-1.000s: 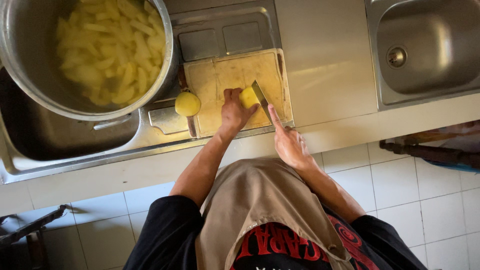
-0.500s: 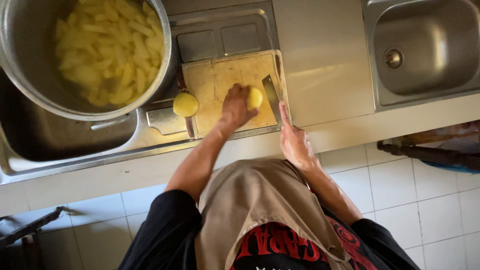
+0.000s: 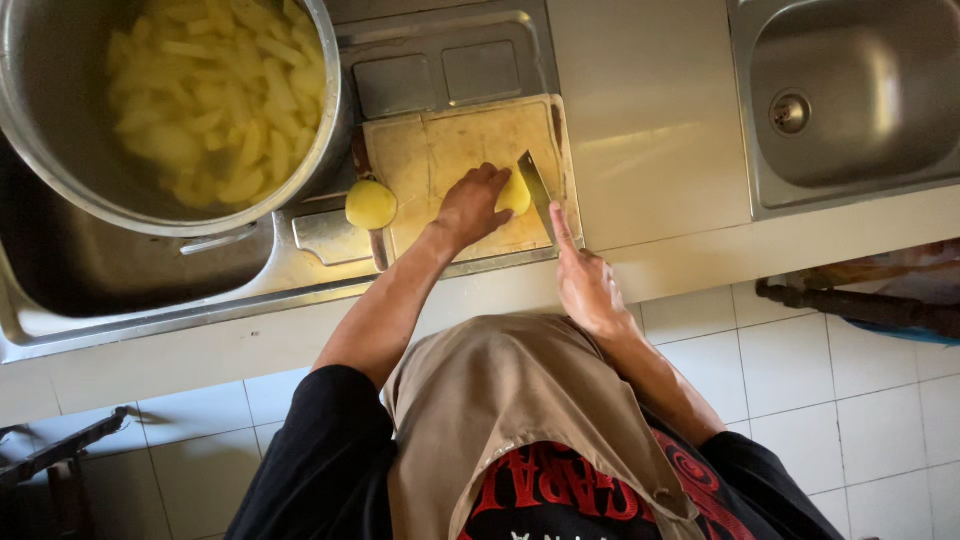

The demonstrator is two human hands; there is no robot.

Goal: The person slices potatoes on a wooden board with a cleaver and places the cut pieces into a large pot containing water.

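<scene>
A worn wooden cutting board (image 3: 440,150) lies on the steel counter. My left hand (image 3: 470,207) presses a peeled yellow potato (image 3: 515,193) onto it. My right hand (image 3: 585,285) grips a knife (image 3: 536,190) with the forefinger laid along the blade's back; the blade stands right against the potato's right side. A second peeled potato (image 3: 371,204) rests just off the board's left edge.
A big steel pot (image 3: 180,110) full of cut potato pieces in water sits over the left sink (image 3: 120,270). Another steel sink (image 3: 850,100) lies at the right. White floor tiles (image 3: 780,360) show below, and my beige apron (image 3: 510,420).
My left hand has shifted the potato on the board and settled on it. The knife has come back against the potato's right side.
</scene>
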